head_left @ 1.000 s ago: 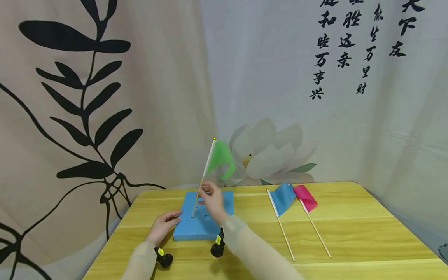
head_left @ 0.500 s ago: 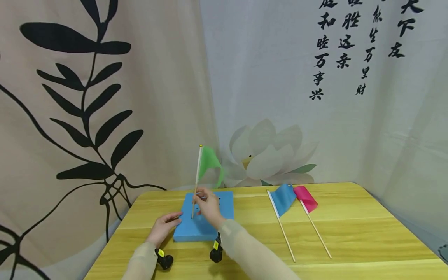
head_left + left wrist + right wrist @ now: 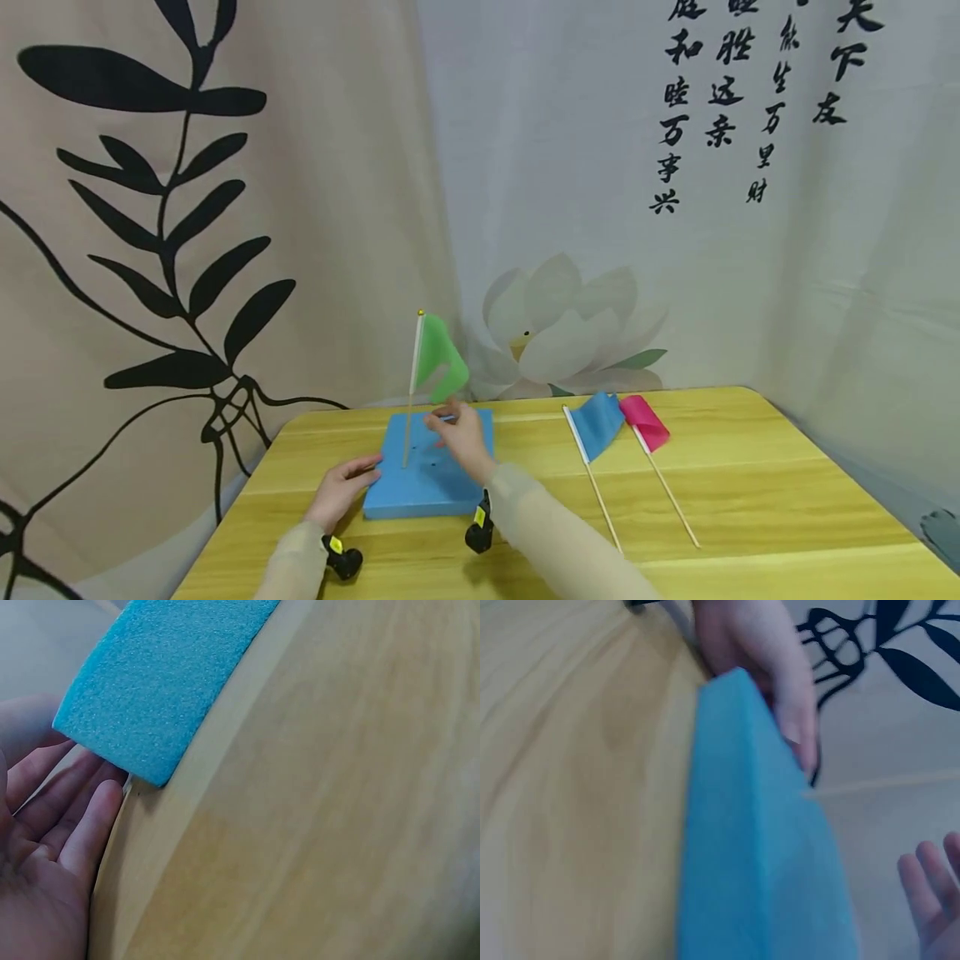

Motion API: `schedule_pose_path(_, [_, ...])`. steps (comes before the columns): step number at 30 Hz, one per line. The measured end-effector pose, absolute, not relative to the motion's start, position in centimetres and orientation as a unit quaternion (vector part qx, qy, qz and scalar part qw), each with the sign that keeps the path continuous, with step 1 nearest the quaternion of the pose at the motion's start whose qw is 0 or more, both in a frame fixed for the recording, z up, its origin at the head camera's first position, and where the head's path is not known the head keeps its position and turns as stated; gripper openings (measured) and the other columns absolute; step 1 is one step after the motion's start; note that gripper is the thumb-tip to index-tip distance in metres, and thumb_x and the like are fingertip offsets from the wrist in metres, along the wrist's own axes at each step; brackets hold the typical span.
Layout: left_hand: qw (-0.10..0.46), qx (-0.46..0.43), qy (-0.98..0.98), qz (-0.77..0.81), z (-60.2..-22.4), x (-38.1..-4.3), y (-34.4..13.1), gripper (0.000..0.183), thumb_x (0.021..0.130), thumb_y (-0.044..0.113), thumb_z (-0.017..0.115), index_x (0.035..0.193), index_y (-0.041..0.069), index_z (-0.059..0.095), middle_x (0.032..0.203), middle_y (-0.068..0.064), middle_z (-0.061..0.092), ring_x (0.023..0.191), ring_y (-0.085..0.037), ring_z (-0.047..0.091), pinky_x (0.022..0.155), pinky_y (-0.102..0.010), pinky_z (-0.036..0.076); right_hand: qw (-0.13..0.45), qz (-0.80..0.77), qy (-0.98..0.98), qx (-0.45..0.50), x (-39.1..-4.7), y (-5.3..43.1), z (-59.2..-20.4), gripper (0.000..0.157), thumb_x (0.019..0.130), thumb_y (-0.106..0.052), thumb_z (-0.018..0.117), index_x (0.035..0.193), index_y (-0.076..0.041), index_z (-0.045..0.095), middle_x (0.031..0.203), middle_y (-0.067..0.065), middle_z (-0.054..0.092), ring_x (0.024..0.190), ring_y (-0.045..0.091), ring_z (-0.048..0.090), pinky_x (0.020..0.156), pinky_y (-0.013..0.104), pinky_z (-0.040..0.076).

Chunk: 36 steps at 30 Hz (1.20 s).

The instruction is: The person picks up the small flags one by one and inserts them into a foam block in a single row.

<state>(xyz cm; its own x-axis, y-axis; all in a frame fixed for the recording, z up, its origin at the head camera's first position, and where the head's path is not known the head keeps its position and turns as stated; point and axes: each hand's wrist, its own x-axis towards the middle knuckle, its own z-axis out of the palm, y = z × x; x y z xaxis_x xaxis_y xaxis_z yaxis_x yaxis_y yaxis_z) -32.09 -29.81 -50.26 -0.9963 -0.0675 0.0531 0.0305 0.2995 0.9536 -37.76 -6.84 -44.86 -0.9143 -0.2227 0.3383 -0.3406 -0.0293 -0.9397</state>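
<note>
On the left part of the blue foam block [image 3: 420,497], the green flag [image 3: 442,357] stands leaning slightly. Your right hand [image 3: 465,437], holding nothing, hangs relaxed over the block, apart from the stick [image 3: 407,437]. Your left hand [image 3: 339,493] touches the block's left edge, ungripped; use it as a brace. Seating depth can't be told, so if the stick wobbles, pinch it low and press straight down.

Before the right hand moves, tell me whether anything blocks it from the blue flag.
Nothing visible does: in the head view, only the flat blue board and tabletop lie below the way from the right hand to the blue flag. The pink flag lies beyond it.
</note>
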Motion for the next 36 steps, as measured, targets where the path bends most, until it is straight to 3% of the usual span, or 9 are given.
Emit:
schedule_pose_path(5, [0.036,0.015,-0.808,-0.588,-50.2,-32.3,-29.8,0.043,0.094,0.020,0.065,0.133,0.001,0.058,0.139,-0.018,0.051,0.125,-0.035,0.049,0.102,-0.045,0.045,-0.029,0.660,-0.710,0.244,-38.1,-1.1,-44.1,0.031,0.092,-0.013,0.067,0.121,-0.003,0.063,0.100,0.014,0.068,0.087,0.032,0.068,0.067,0.047,0.060])
schedule_pose_path(10, [0.029,0.023,-0.813,-0.580,-50.2,-32.0,-30.3,0.045,0.094,0.022,0.065,0.134,0.001,0.057,0.139,-0.020,0.050,0.125,-0.036,0.048,0.102,-0.047,0.044,-0.075,0.634,-0.734,0.231,-37.7,5.1,-43.9,0.032,0.093,-0.017,0.066,0.121,-0.003,0.064,0.103,0.011,0.068,0.090,0.031,0.067,0.071,0.045,0.060])
schedule_pose_path(13, [0.019,0.022,-0.815,-0.578,-50.2,-32.0,-30.3,0.047,0.095,0.024,0.064,0.135,0.001,0.056,0.140,-0.021,0.049,0.126,-0.037,0.047,0.102,-0.049,0.044,-0.095,0.621,-0.748,0.213,-37.3,8.9,-43.9,0.033,0.094,-0.019,0.066,0.121,-0.001,0.064,0.107,0.011,0.068,0.090,0.029,0.068,0.074,0.042,0.059])
schedule_pose_path(20, [0.010,0.006,-0.815,-0.579,-50.2,-32.5,-30.2,0.048,0.096,0.025,0.063,0.137,0.001,0.054,0.142,-0.020,0.048,0.126,-0.036,0.047,0.103,-0.047,0.043,-0.101,0.595,-0.787,0.127,-36.4,16.2,-44.4,0.036,0.091,-0.023,0.069,0.115,0.004,0.064,0.106,0.022,0.066,0.082,0.031,0.069,0.070,0.041,0.060])
schedule_pose_path(28, [0.008,0.006,-0.810,-0.586,-49.7,-32.5,-30.5,0.049,0.096,0.024,0.063,0.138,0.000,0.053,0.143,-0.020,0.046,0.127,-0.036,0.047,0.105,-0.049,0.041,-0.144,0.584,-0.798,0.037,-35.0,18.6,-46.7,0.027,0.091,-0.020,0.068,0.104,0.003,0.065,0.085,0.010,0.064,0.060,0.017,0.063,0.050,0.024,0.052])
schedule_pose_path(36, [0.007,0.020,-0.812,-0.583,-50.1,-32.6,-30.1,0.048,0.095,0.024,0.064,0.137,0.001,0.055,0.142,-0.019,0.048,0.129,-0.037,0.045,0.105,-0.049,0.041,-0.144,0.546,-0.825,0.016,-34.8,19.3,-48.0,0.026,0.089,-0.025,0.071,0.095,0.001,0.069,0.077,0.007,0.064,0.054,0.014,0.062,0.047,0.025,0.053])
